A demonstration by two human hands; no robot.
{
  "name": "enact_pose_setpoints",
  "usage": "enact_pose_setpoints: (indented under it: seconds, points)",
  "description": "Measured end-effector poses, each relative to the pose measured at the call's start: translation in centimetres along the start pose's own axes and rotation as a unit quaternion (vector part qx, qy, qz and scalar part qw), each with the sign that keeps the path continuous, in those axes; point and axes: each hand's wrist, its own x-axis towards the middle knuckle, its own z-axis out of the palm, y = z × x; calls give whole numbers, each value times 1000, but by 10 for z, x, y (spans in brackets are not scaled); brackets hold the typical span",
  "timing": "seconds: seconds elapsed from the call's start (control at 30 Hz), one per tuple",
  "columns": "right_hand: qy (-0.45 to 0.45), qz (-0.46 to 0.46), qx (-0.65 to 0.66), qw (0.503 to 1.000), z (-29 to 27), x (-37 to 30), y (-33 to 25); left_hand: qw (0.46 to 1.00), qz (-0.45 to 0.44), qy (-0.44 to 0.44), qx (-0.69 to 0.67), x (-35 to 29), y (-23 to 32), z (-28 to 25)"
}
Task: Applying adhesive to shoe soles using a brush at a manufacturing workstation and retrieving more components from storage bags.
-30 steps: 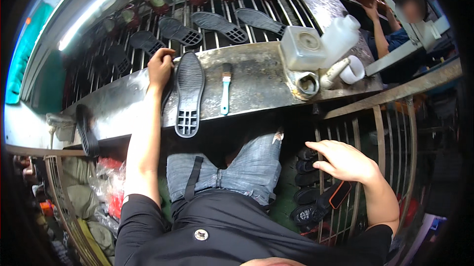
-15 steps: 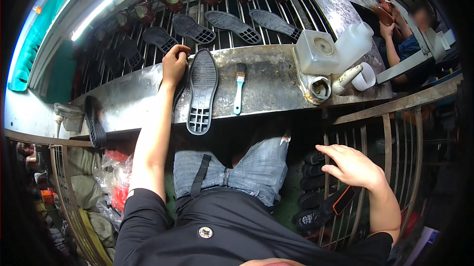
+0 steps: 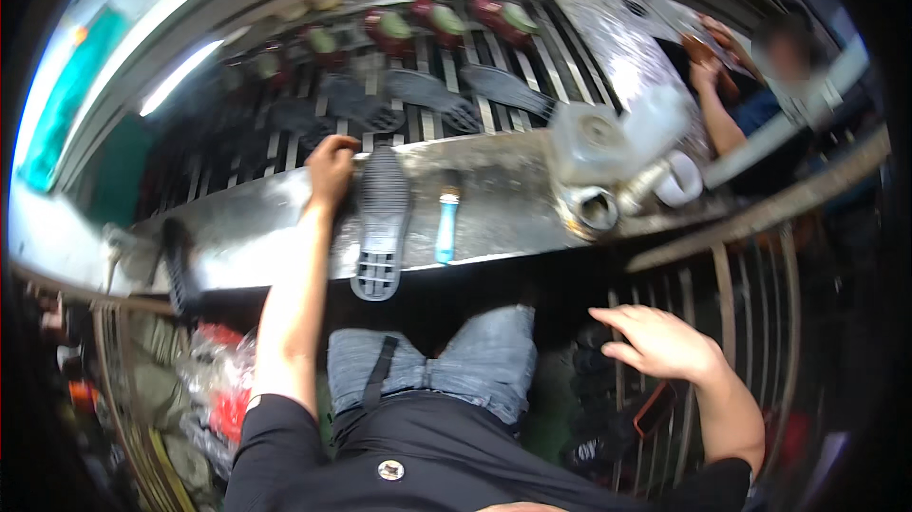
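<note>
Black sole is lying on the bench, its heel overhanging; we are holding our left hand curled beside it, grip unclear, our right hand spread, empty. Apparently we are positioning it; continuing is calling for steadiness.

Motion blur throughout, with glare on the bench.

- We were in a shoemaking workshop.
- Across the upper middle, we saw dark red shoes and black soles lined up on metal bars.
- Mid-frame, we saw a brush on a stained worktop.
- At upper right, we saw a co-worker handling a brown piece.
</note>
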Motion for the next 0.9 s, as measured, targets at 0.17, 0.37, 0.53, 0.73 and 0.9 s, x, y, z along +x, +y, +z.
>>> enact_pose_setpoints:
  seconds: [0.17, 0.37, 0.53, 0.73, 0.9]
  points:
    - [12, -35, -4, 999, 4, 12, 13, 995, -74, -35, -52, 1, -26, -19]
    - [13, 2, 11, 1000, 11, 6, 19, 990, -84, -61, -96, 6, -23, -7]
    - [-28, 20, -4, 999, 9, 4, 17, 991, -88, -66, -77, 1, -30, -11]
    - [-23, 10, 4, 1000, 6, 3, 16, 990, -97, -65, -81, 1, -22, -9]
    - [-21, 10, 0, 1000, 7, 7, 19, 991, -89, -56, -81, 2, -29, -12]
